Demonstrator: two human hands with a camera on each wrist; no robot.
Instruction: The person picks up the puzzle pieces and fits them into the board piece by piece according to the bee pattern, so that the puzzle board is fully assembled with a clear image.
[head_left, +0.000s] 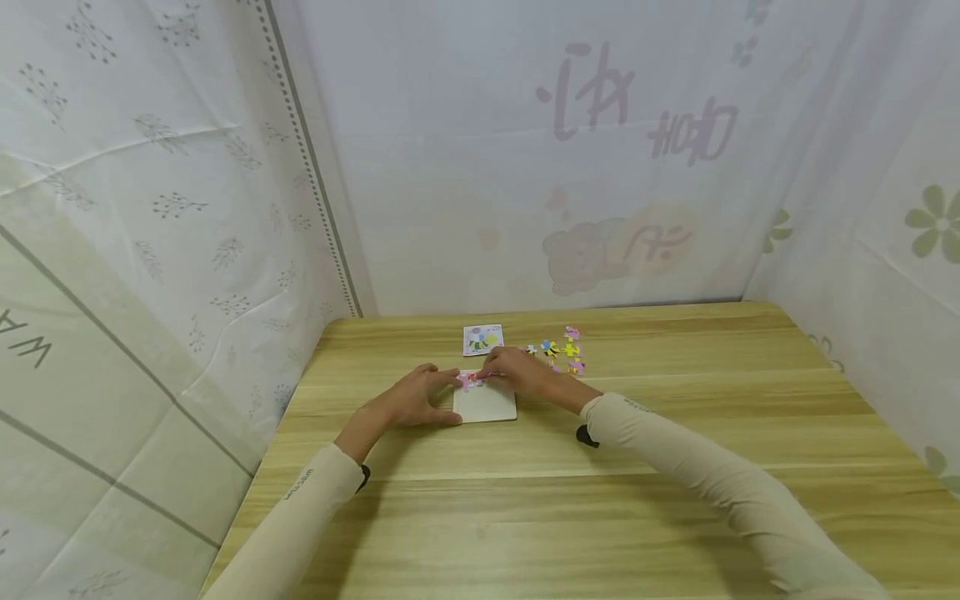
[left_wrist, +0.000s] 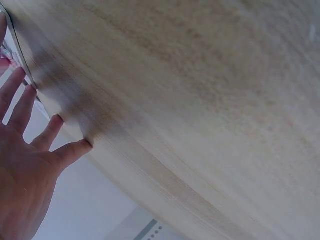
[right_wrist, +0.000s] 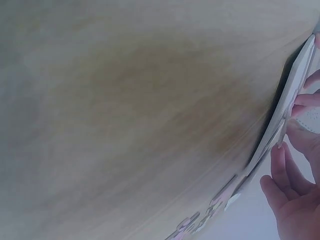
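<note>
the white board [head_left: 486, 407] lies flat on the wooden table [head_left: 450, 517], between the two hands. the left hand [head_left: 416, 398] has its fingers spread wide at the left side of this board: the thumb is at the near left corner, and the other fingers reach to the far left part. there, the pink pieces [head_left: 467, 382] lie on the board, just beside these fingertips. the right hand [head_left: 525, 373] is over the far right part of the board. its thumb and finger pinch a thin piece [right_wrist: 282, 134], which the right wrist view shows only from its edge, so i cannot tell its print.

the right hand covers the far right corner of the board and a part of the loose pieces [head_left: 551, 348], which lie to the right on the table. in the left wrist view, the board is cut off by the border, and the right wrist view is blurred.

as for containers, only the board bears something, namely the pink pieces along its far side; how many, i cannot count. at the far side of the board lies a picture card [head_left: 482, 339] with a bee-like drawing.
</note>
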